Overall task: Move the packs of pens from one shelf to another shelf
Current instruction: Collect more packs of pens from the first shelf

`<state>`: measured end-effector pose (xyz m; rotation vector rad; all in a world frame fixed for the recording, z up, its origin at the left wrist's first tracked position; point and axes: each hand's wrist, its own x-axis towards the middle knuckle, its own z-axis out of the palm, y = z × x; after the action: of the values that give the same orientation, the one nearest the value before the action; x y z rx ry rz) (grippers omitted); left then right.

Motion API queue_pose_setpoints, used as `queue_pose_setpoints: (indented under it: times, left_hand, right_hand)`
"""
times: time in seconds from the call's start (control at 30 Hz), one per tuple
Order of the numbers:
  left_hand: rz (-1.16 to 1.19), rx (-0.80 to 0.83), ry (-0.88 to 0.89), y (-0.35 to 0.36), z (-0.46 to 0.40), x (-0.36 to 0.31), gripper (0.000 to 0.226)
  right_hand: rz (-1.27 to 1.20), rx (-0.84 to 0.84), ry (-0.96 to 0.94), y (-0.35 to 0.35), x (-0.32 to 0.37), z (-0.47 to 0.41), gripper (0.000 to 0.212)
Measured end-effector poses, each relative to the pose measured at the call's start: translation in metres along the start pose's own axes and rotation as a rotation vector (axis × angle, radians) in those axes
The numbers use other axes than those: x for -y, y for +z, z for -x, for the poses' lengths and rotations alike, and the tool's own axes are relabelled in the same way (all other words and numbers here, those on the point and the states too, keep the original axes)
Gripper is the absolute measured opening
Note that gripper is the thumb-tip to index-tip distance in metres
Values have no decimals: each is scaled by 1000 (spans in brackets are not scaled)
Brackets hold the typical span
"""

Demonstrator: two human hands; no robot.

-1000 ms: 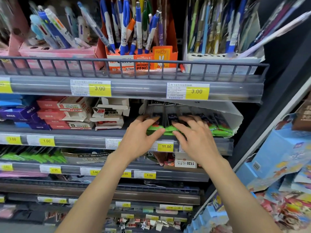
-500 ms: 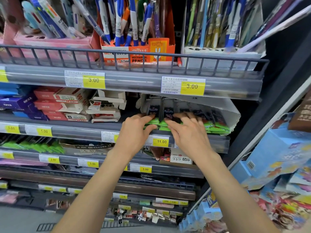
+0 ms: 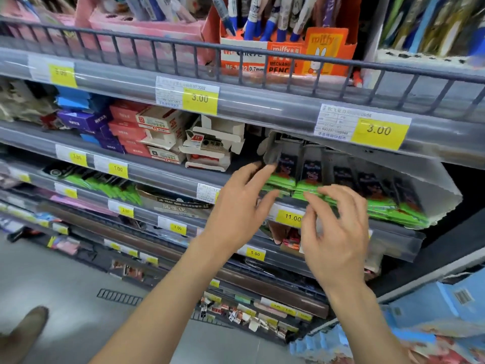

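Note:
Several packs of pens [image 3: 341, 179], dark with green lower edges, stand in a row in a white tray [image 3: 443, 195] on the second shelf [image 3: 162, 177]. My left hand [image 3: 244, 203] hovers in front of the leftmost packs with fingers spread, its fingertips near the packs but holding nothing. My right hand [image 3: 338, 232] hangs just in front of the shelf edge below the packs, fingers loosely curled and empty. More green-edged packs [image 3: 105, 185] lie on the shelf below, to the left.
A railed top shelf [image 3: 236, 59] holds an orange mechanical-pencil box [image 3: 286, 56] and pink boxes. Red, white and purple boxes [image 3: 147, 130] sit left of the tray. Yellow price tags line the shelf edges. Blue boxes [image 3: 433, 311] stand at lower right. A shoe [image 3: 23, 329] shows at lower left.
Both hands have drawn back from the packs they were touching and now hold nothing. The view has swung left and down, showing more floor.

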<state>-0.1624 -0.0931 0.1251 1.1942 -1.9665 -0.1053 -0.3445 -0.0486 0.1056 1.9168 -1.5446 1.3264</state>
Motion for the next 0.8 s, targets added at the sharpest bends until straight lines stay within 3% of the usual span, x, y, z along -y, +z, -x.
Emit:
queue_pose_setpoints:
  times: [0.1, 0.2, 0.37, 0.5, 0.63, 0.8]
  left_hand:
    - [7, -132, -23, -15, 33, 22, 37]
    - [-44, -134, -79, -40, 74, 62, 31]
    - [-193, -31, -339, -103, 140, 164, 35]
    - [-309, 77, -541, -154, 176, 252, 48]
    - [-430, 257, -635, -186, 188, 322, 54]
    - [-463, 374, -622, -197, 165, 386, 61]
  right_hand:
    - [-113, -25, -48, 17, 37, 11, 20]
    - [-207, 42, -76, 46, 82, 24, 19]
    - [-344, 235, -95, 121, 165, 42, 20]
    - [-350, 534, -134, 190, 234, 48, 28]
    - [-217, 794, -180, 257, 288, 38, 44]
    - [-82, 852, -170, 336, 330, 16, 55]
